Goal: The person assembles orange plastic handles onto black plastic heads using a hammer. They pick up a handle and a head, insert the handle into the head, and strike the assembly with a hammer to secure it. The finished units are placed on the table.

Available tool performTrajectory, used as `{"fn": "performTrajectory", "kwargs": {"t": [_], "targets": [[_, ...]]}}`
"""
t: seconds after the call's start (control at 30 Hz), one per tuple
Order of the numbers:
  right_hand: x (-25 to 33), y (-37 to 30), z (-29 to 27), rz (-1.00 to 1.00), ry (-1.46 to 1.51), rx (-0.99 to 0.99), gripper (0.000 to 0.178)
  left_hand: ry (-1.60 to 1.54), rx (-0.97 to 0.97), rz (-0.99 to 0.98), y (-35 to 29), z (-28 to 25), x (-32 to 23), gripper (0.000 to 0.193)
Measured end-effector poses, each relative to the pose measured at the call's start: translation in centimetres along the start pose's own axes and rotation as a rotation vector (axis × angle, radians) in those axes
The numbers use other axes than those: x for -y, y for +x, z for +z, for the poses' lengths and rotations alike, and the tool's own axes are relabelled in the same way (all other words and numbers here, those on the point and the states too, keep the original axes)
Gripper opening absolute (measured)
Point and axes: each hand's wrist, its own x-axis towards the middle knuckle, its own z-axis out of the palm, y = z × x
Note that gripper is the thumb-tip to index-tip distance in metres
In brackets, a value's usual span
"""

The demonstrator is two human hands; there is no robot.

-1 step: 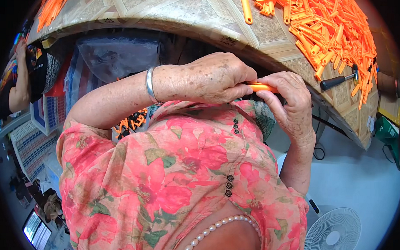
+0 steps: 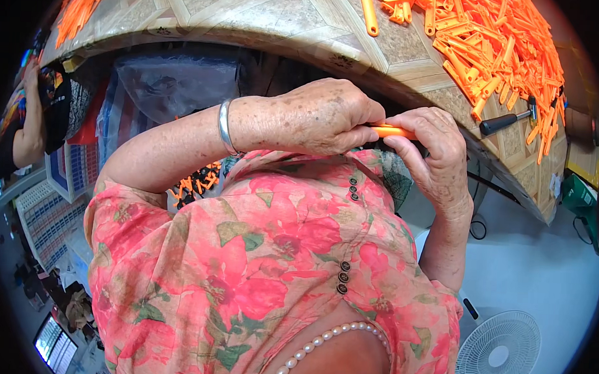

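Between my two hands, in front of my chest, is a slim orange plastic handle (image 2: 395,131). My left hand (image 2: 325,115), with a silver bangle at the wrist, pinches its left end between thumb and fingers. The right hand (image 2: 436,149) has thumb and fingers closed on the other end, so only the middle of the piece shows. Just beyond my hands, on the patterned table (image 2: 305,22), a big heap of similar orange plastic handles (image 2: 489,48) spreads across the far right.
Beside the heap, near the table edge, lies a black-handled tool (image 2: 498,123) like a small hammer. More orange pieces (image 2: 78,13) lie far left, near another person's arm (image 2: 30,115). Plastic crates (image 2: 48,211) are at left; a white fan (image 2: 498,355) is lower right.
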Motion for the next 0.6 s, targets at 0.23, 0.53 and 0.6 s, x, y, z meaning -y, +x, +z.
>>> {"fn": "performTrajectory", "kwargs": {"t": [0.23,0.53,0.6], "targets": [[0.2,-0.1,0.3,-0.01,-0.087,-0.016,0.022,0.005,0.02,0.007,0.3,-0.2,0.1,0.019],[0.2,-0.6,1.1,-0.097,-0.252,-0.16,0.032,-0.172,0.029,-0.039,0.2,-0.3,0.4,0.025],[0.0,-0.7,1.2,-0.092,-0.233,-0.15,0.032,-0.159,0.012,-0.003,0.0,0.0,0.6,0.027]]}}
